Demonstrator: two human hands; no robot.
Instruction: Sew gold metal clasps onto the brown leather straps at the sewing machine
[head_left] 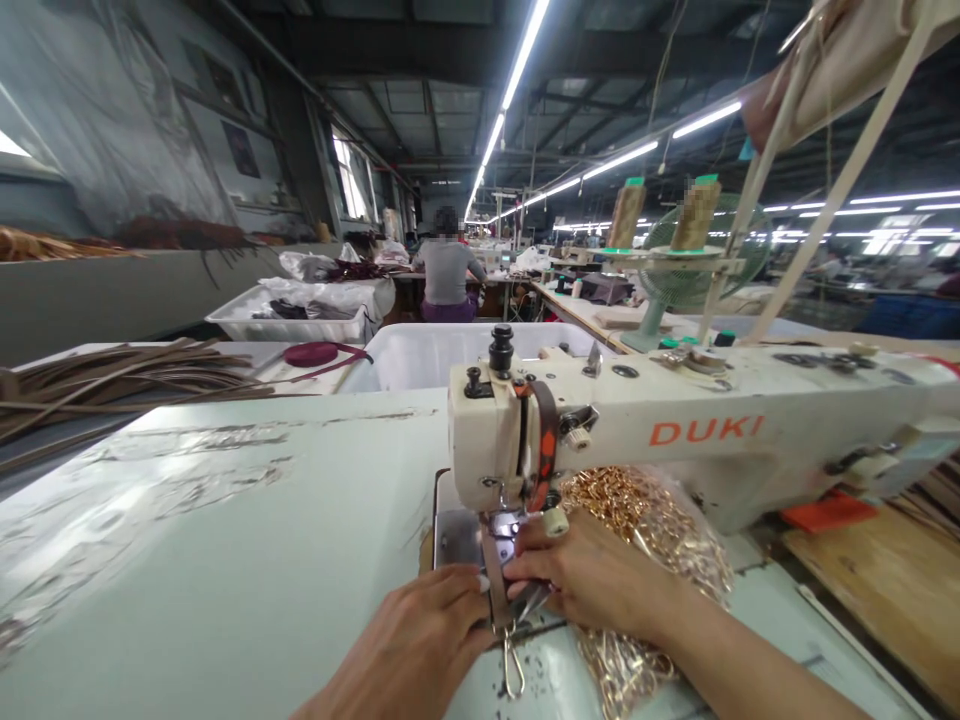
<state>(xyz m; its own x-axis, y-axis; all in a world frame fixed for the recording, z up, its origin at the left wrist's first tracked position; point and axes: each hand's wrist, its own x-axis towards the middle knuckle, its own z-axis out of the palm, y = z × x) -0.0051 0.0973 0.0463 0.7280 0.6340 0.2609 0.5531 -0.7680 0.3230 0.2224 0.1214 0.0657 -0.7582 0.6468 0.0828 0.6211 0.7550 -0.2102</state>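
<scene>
A narrow brown strap [496, 575] lies under the presser foot of the white sewing machine [592, 420]. A metal snap hook [513, 668] hangs from its near end. My left hand [420, 630] is closed at the strap's left edge, fingertips by the metal needle plate. From the right, my right hand [592, 570] has its fingers bent against the strap's other edge, close below the needle. A shiny pointed metal blade [534, 600] sticks out under my right fingers; its handle is hidden.
Behind my right hand lies a clear bag of gold-coloured hooks [637, 520]. Brown strips [112, 385] are piled at the left, near a maroon strap roll [311, 354]. A white bin [465, 350] stands behind the machine, thread cones [626, 215] above it. A person [448, 275] sits farther back.
</scene>
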